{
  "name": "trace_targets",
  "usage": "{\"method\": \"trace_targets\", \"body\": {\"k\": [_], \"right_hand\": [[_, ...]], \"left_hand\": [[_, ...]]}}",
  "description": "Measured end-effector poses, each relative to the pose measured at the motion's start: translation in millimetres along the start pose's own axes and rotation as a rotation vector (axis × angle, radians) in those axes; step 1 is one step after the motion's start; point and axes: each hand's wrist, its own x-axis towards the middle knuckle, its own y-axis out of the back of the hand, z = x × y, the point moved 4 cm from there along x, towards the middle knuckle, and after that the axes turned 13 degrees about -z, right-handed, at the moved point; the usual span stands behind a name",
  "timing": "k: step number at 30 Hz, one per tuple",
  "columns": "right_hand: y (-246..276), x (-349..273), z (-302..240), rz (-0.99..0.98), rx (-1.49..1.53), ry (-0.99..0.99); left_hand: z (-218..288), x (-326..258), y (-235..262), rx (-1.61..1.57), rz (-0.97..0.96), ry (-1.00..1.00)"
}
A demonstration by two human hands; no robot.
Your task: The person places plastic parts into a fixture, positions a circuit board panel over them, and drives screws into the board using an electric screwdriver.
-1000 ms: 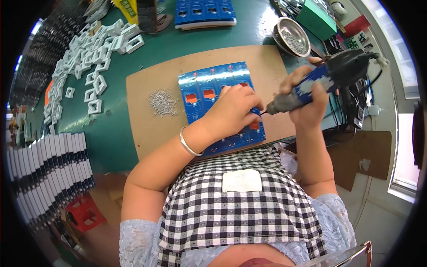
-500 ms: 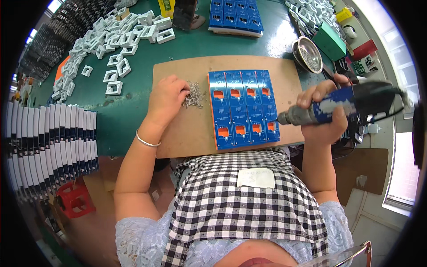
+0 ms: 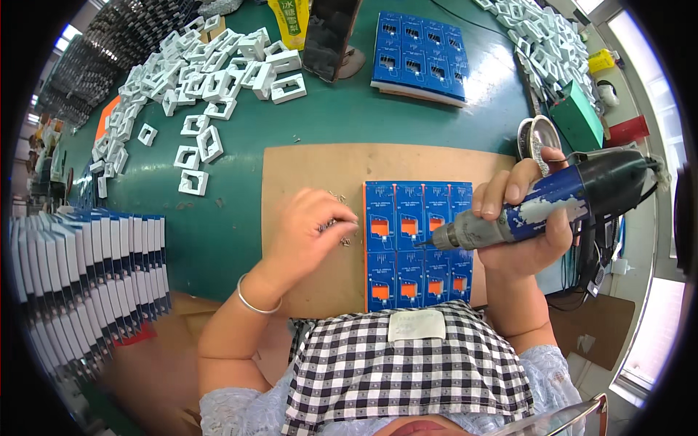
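Note:
My right hand (image 3: 520,218) grips an electric screwdriver (image 3: 549,207) with a worn blue body, black rear and grey nose. Its thin bit points left, above the middle of a blue circuit board panel (image 3: 382,205); whether it touches cannot be told. The panel has rows of rectangular cutouts showing orange, and its near edge meets my checked apron. To its left, my left hand (image 3: 309,229) is over a small heap of screws (image 3: 346,242), thumb and fingers drawn together. What lies between the fingertips is hard to make out. Both rest on a brown board (image 3: 320,163).
White plastic frames (image 3: 211,80) are heaped at the far left, more (image 3: 549,51) at the far right. A second blue panel (image 3: 418,54) lies at the back, near a dark upright slab (image 3: 331,36). A metal bowl (image 3: 544,134) stands behind my right hand. Stacked boards (image 3: 94,269) fill the left.
The screwdriver has moved left from the panel's right edge to above its middle. My left hand has shifted right over the screws. The whole view has tilted, so the table appears lower.

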Motion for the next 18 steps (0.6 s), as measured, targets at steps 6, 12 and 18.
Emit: {"method": "trace_targets", "body": {"k": [6,12,18], "right_hand": [[-15,13,10,-0.033,-0.041,0.014],[-16,13,14,-0.025,-0.063,-0.009],[-19,13,16,-0.05,-0.061,0.004]], "left_hand": [[5,18,-17,0.06,-0.11,-0.074],[4,20,-21,-0.037,-0.105,-0.04],[5,18,-25,-0.069,-0.119,-0.029]]}}
